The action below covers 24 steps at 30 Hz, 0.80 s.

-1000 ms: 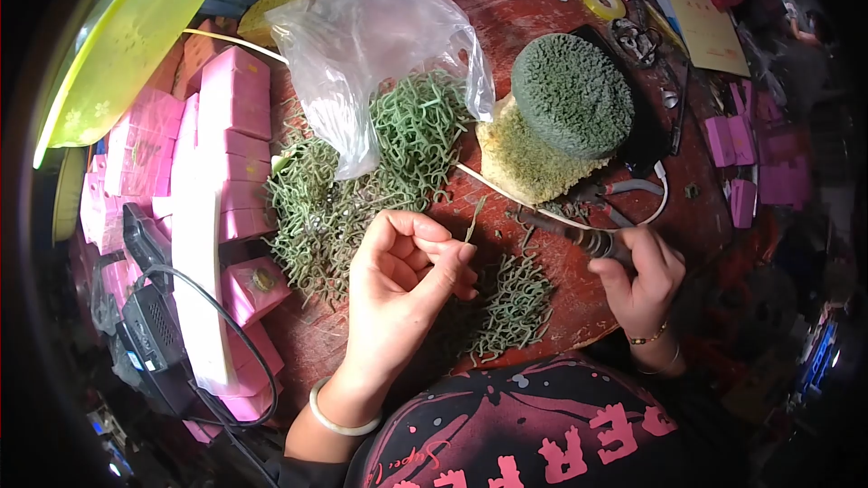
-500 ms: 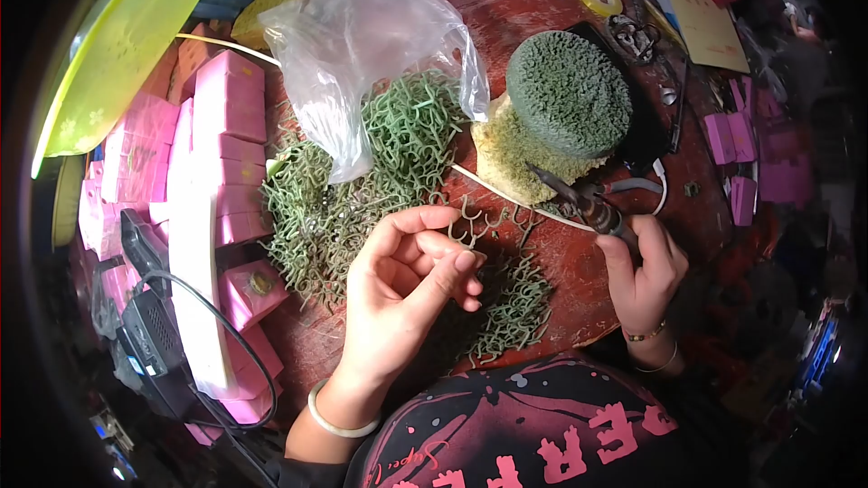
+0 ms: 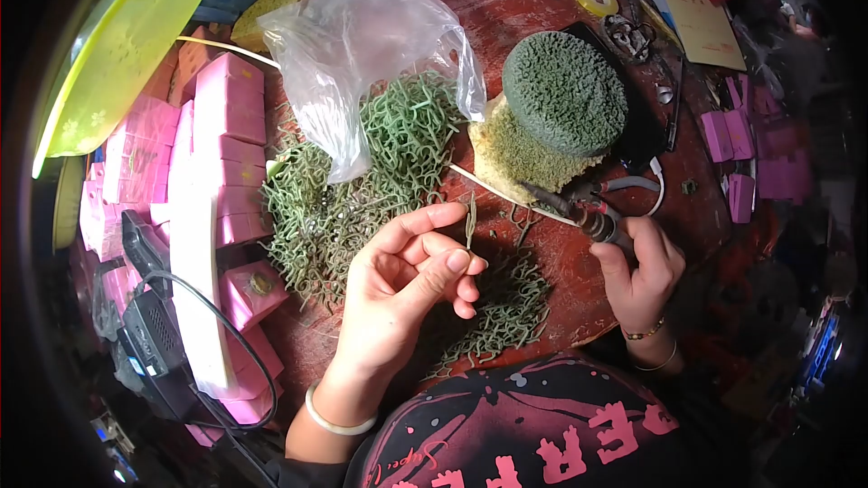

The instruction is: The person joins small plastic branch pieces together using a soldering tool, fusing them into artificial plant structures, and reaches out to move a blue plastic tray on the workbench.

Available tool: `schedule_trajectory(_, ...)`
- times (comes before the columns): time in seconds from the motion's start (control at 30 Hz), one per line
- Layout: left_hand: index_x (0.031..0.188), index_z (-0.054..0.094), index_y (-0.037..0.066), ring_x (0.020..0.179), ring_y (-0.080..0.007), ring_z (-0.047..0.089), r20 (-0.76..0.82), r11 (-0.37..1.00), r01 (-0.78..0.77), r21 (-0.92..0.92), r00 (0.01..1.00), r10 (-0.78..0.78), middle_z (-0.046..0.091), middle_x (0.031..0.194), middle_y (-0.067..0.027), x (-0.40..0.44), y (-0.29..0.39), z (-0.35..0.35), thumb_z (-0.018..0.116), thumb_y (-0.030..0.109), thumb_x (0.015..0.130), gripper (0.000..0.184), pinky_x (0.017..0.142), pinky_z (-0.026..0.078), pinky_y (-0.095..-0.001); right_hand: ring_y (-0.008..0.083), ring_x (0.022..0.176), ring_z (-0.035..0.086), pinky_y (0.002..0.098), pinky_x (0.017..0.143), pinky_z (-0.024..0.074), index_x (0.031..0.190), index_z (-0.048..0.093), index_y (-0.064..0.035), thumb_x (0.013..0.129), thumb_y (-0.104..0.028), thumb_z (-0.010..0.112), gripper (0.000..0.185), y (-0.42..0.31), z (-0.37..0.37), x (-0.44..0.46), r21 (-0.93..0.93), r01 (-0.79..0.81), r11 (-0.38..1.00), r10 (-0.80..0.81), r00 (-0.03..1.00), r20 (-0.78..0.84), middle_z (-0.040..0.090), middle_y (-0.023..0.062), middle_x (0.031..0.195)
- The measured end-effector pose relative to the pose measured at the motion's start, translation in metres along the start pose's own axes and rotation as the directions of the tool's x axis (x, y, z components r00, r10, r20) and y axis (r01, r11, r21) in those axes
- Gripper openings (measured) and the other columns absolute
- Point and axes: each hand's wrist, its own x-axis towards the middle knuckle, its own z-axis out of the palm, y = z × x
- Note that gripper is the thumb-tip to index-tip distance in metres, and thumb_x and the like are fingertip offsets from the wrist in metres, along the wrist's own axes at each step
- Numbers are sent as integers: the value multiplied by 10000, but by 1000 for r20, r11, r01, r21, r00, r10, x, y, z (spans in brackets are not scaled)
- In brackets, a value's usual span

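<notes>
My left hand (image 3: 398, 285) pinches a thin olive-green prong piece (image 3: 471, 221) between thumb and fingers, above the table. It appears as a narrow upright strip, seen nearly edge-on. In my right hand (image 3: 644, 271) is a dark soldering iron (image 3: 579, 210), its tip pointing left over the edge of a yellowish sponge (image 3: 506, 149). A round block (image 3: 566, 90) with a rough green top rests partly on that sponge. Tangled green curved pieces (image 3: 330, 226) lie heaped left of my left hand, and another heap (image 3: 506, 316) lies just below it.
A clear plastic bag (image 3: 362, 45) lies over the back of the large heap. Pink blocks (image 3: 231, 108) line the left side, near a black device (image 3: 149, 343) with a cable. Yellow tape (image 3: 597, 0) and papers (image 3: 701, 27) lie at the back right.
The piece in my left hand has turned from showing its spread curved prongs to nearly edge-on. The soldering iron in my right hand has shifted slightly left and down.
</notes>
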Motion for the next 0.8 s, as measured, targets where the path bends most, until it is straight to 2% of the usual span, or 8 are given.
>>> schedule_trajectory(0.07,1294,468,-70,734,-151,640,-3,1000,-6,10,1000,6,656,905,-119,0,0,0,629,16,924,412,621,561,-265,270,524,553,359,468,427,813,578,-25,829,-440,736,445,0,-2,-1,-4,86,996,-86,996,25,544,86,650)
schedule_trajectory(0.17,1291,466,-65,742,-150,640,-21,999,-9,46,1000,10,656,917,-118,0,0,1,619,1,925,402,633,561,-263,257,521,566,348,466,443,810,581,-22,836,-458,722,459,-1,-2,1,41,126,991,-127,992,23,548,76,645)
schedule_trajectory(0.4,1287,467,-51,751,-146,637,-38,989,-36,141,998,41,657,930,-112,0,-4,1,609,-13,927,389,650,554,-258,243,518,573,337,458,448,814,586,-17,842,-442,721,447,-1,0,2,49,153,987,-156,987,49,555,72,645)
schedule_trajectory(0.47,1287,466,-51,752,-145,636,-41,988,-34,154,998,40,657,931,-112,0,-3,2,609,-12,928,389,652,552,-257,260,547,560,340,503,426,820,605,-1,868,-472,675,479,-3,0,1,78,98,992,-103,993,61,556,88,666)
schedule_trajectory(0.7,1286,465,-49,757,-143,635,-37,984,-39,175,998,46,654,934,-110,0,-4,2,608,-9,929,387,656,549,-256,253,537,552,336,495,422,817,602,-2,869,-465,678,472,-2,0,1,80,100,992,-105,992,67,553,83,661)
schedule_trajectory(0.8,1282,466,-49,758,-143,634,-35,983,-38,180,998,45,652,931,-108,0,-3,2,608,-8,929,383,657,549,-255,238,526,575,331,452,445,816,584,-12,836,-420,736,436,-2,-2,5,69,160,985,-165,984,69,561,74,657)
